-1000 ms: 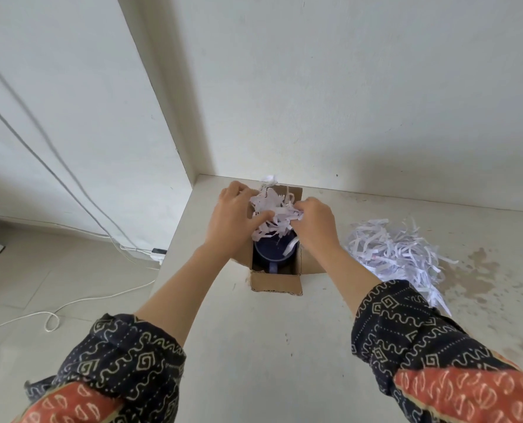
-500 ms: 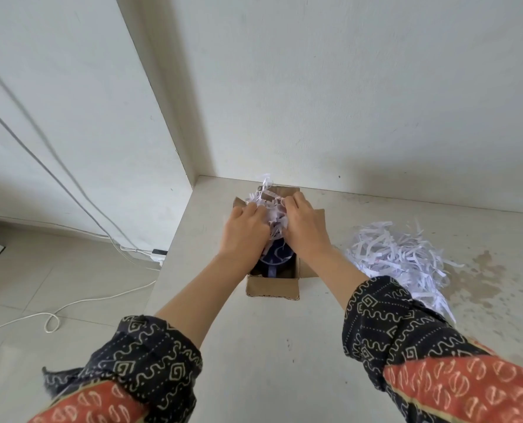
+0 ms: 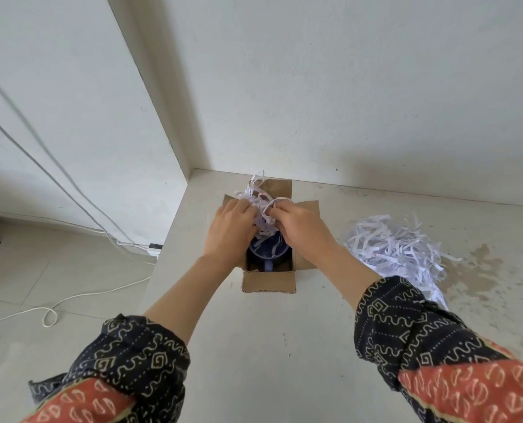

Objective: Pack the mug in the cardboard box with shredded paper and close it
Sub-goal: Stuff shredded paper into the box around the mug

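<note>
An open cardboard box stands on the pale table near its far left corner, flaps spread outward. Inside it sits a dark blue mug, handle toward me, with a few paper strips in it. My left hand and my right hand are both over the box, fingers closed on one bunch of white shredded paper that they hold at the far side of the opening, above the mug. The hands hide much of the box's inside.
A loose pile of shredded paper lies on the table right of the box. White walls close in behind. The table's left edge drops to a tiled floor with white cables. Stains mark the table at right.
Both hands have pushed the bunch of shredded paper from above the box's middle toward its far side and lower into the opening. The pile at right has stayed put.
</note>
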